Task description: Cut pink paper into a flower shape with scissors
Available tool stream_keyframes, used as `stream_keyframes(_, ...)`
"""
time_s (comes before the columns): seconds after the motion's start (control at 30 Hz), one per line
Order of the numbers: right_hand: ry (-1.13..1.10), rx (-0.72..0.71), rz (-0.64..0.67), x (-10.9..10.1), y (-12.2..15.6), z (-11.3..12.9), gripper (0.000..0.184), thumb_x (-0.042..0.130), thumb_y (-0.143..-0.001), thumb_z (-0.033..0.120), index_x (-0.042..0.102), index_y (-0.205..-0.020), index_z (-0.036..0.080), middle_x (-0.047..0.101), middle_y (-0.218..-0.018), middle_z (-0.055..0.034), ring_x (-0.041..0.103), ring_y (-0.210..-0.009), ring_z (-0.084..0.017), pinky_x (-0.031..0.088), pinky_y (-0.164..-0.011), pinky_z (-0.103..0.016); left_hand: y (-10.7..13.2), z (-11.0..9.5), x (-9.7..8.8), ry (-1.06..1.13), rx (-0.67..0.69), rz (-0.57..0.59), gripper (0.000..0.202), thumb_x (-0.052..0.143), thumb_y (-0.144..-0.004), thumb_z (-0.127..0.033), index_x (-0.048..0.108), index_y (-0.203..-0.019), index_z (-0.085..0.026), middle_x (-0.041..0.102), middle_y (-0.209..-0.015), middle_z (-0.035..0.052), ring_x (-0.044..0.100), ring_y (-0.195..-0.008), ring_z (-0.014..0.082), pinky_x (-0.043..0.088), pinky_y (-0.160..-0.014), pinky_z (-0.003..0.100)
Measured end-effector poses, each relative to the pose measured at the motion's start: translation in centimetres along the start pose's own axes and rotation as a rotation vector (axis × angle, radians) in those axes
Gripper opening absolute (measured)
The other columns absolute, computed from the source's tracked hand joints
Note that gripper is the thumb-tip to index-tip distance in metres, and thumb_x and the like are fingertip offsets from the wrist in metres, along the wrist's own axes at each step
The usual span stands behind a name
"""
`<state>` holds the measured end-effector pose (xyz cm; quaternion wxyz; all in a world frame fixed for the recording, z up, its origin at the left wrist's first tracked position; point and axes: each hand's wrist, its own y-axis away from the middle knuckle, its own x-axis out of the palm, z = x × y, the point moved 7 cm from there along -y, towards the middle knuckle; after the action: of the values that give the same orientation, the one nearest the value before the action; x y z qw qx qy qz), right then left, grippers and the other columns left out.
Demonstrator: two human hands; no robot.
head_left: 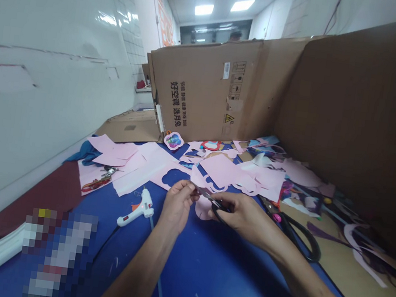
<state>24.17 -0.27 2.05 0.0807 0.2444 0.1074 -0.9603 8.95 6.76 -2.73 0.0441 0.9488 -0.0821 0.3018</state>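
My left hand point(177, 203) is closed, pinching the edge of a small pink paper cut-out point(203, 208) over the blue table cover point(203, 276). My right hand point(242, 214) is closed round the black handles of small scissors point(215, 202), whose blades point left into the pink piece. Both hands meet at the middle of the view, just in front of a spread of pink paper sheets point(217, 168).
A white glue gun point(136, 213) lies left of my left hand. Large black-handled scissors point(295, 229) lie to the right. Pliers point(101, 180) rest on pink paper at left. Cardboard walls point(351, 115) enclose the back and right. A white wall runs along the left.
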Motion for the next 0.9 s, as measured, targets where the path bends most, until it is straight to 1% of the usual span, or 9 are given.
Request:
stream_keyframes(0.17,-0.008,0.027,-0.014,0.08,0.04,-0.20,0.032,0.064,-0.088,0.023,0.081,-0.115,0.023,0.080,-0.097,-0.0009,0.069,-0.084,-0.021,0.048,-0.074,-0.027,0.13,-0.02,0.11,0.038,0.008,-0.013,0.025,0.088,-0.065,-0.025,0.066,-0.073,-0.018,0.069,-0.072,0.0019,0.064,-0.070,0.0134,0.050,-0.070,0.026)
stream_keyframes(0.23,-0.012,0.031,-0.016,0.15,0.03,-0.33,0.035,0.064,-0.087,0.022,0.080,-0.118,0.024,0.080,-0.098,-0.0007,0.068,-0.085,-0.021,0.048,-0.074,-0.027,0.20,-0.05,0.15,0.048,0.014,-0.016,0.025,0.088,-0.065,-0.025,0.066,-0.073,-0.018,0.069,-0.072,0.0016,0.064,-0.070,0.0133,0.050,-0.070,0.026)
stream_keyframes(0.33,-0.025,0.035,-0.021,0.21,-0.03,-0.53,0.034,0.065,-0.087,0.023,0.081,-0.117,0.023,0.079,-0.096,-0.0005,0.068,-0.083,-0.021,0.047,-0.072,-0.026,0.24,-0.08,0.16,0.054,0.025,-0.018,0.025,0.088,-0.065,-0.025,0.066,-0.073,-0.018,0.069,-0.073,0.0017,0.064,-0.071,0.0135,0.049,-0.071,0.026)
stream_keyframes(0.47,-0.071,0.048,-0.011,0.37,-0.09,-0.86,0.032,0.067,-0.088,0.028,0.081,-0.117,0.021,0.078,-0.092,-0.0011,0.066,-0.079,-0.020,0.045,-0.067,-0.026,0.17,-0.05,0.11,0.059,0.034,-0.016,0.024,0.088,-0.065,-0.025,0.066,-0.073,-0.017,0.070,-0.072,0.0020,0.064,-0.071,0.0138,0.049,-0.071,0.026)
stream_keyframes(0.63,-0.107,0.037,0.007,0.55,-0.10,-0.89,0.031,0.067,-0.089,0.027,0.080,-0.117,0.023,0.079,-0.094,-0.0004,0.066,-0.079,-0.020,0.046,-0.069,-0.026,0.09,-0.01,0.09,0.057,0.034,-0.022,0.024,0.088,-0.064,-0.025,0.066,-0.072,-0.017,0.069,-0.072,0.0024,0.064,-0.070,0.0138,0.049,-0.071,0.026)
stream_keyframes(0.73,-0.082,0.043,-0.001,0.42,-0.11,-0.80,0.030,0.067,-0.088,0.027,0.081,-0.115,0.022,0.079,-0.092,-0.0005,0.066,-0.079,-0.020,0.046,-0.068,-0.026,0.08,0.00,0.16,0.053,0.035,-0.021,0.024,0.088,-0.064,-0.025,0.066,-0.072,-0.017,0.069,-0.072,0.0025,0.064,-0.071,0.0139,0.049,-0.072,0.027)
stream_keyframes(0.9,-0.072,0.022,0.012,0.28,-0.05,-0.10,0.030,0.065,-0.090,0.028,0.081,-0.113,0.021,0.079,-0.094,-0.0015,0.068,-0.081,-0.021,0.047,-0.070,-0.026,0.06,0.07,0.12,0.040,0.031,-0.020,0.025,0.088,-0.064,-0.026,0.066,-0.072,-0.017,0.069,-0.073,0.0028,0.064,-0.071,0.0141,0.049,-0.071,0.027)
